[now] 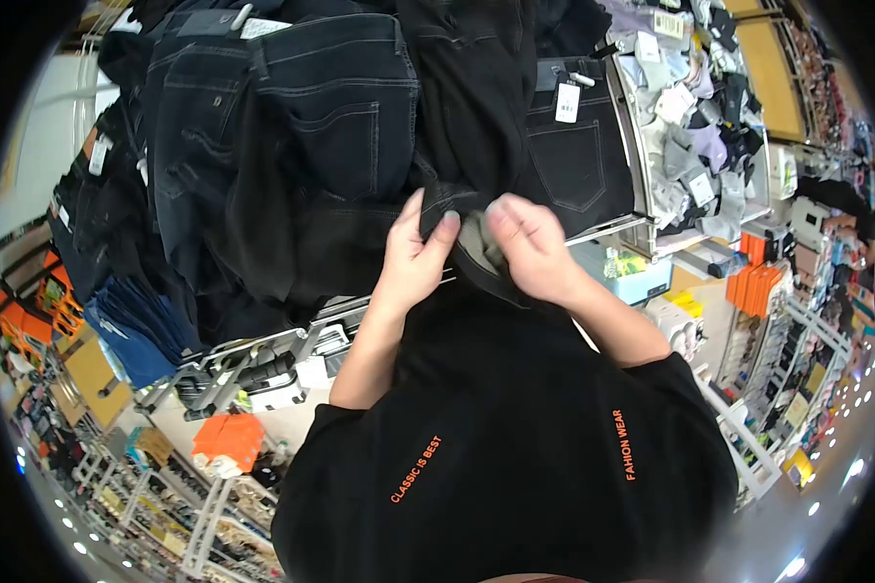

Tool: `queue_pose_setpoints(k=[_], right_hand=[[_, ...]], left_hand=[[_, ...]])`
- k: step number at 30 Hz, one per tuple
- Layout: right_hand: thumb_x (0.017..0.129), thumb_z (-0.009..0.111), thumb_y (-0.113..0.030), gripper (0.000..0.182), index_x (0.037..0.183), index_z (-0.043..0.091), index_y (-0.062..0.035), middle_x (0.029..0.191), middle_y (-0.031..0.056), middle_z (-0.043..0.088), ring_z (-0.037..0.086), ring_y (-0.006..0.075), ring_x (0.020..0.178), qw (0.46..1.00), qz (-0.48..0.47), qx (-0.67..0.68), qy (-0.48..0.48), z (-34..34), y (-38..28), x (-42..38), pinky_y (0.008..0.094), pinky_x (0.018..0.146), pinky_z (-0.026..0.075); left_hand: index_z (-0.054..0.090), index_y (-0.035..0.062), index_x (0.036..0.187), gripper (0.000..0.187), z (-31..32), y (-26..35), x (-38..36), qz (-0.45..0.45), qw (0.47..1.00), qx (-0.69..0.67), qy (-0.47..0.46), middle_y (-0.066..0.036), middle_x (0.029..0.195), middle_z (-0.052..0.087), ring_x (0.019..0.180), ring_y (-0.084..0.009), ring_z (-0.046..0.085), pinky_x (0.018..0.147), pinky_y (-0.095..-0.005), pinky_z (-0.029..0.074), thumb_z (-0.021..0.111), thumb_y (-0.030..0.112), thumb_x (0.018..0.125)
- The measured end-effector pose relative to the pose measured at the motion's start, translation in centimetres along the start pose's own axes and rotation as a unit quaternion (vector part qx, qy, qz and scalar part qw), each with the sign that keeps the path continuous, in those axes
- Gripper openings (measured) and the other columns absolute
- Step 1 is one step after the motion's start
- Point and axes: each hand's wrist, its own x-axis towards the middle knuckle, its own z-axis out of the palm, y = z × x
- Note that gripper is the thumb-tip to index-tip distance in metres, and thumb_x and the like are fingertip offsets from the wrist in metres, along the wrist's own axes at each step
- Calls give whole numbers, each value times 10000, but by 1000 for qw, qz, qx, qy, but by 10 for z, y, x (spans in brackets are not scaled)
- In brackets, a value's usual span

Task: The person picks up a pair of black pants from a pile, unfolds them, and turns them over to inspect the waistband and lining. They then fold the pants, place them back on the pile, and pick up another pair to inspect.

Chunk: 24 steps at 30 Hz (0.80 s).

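Both hands are on a pair of black trousers (472, 107) stretched away from my body over a pile of dark jeans. My left hand (416, 255) pinches the cloth near the waistband, thumb and fingers closed on it. Just to its right, my right hand (535, 248) grips the waistband's other side, where a grey inner lining (482, 243) shows between the hands. Dark blue jeans (335, 117) with pale stitching lie left of the trousers. Black jeans (576, 146) with a white tag (567, 103) lie to the right.
A bin of socks (695, 146) stands at the upper right. Folded blue jeans (136, 325) hang over the rack at left. Below the pile runs a metal rack edge (262, 345). An orange container (228, 442) is at lower left, and a light blue box (642, 282) is at right.
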Motion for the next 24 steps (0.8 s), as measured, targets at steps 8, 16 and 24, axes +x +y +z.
queue_pose_setpoints(k=[8,16,24], right_hand=[[1035,517,-289,325,807,563,-62,704,-89,487,378,-2,643,995,36,35,83,-7,-11,9,206,562,350],[1011,522,-335,366,1049,638,10,1002,148,707,703,223,877,926,74,368,-35,-8,-10,1,343,796,565],[940,636,-150,214,1098,618,-6,1079,123,689,691,207,946,922,12,380,-76,11,-20,-13,331,860,558]], left_hand=[[421,117,685,339,-29,8,-8,-41,940,-338,-14,32,754,567,713,-25,488,605,-204,382,630,35,939],[512,110,951,91,-32,39,-25,-87,883,-460,-45,-26,880,644,837,-124,648,751,-285,542,527,169,1019],[605,3,1192,322,-65,13,-52,110,935,-312,-126,-108,1069,681,998,-162,645,841,-296,524,584,-96,886]])
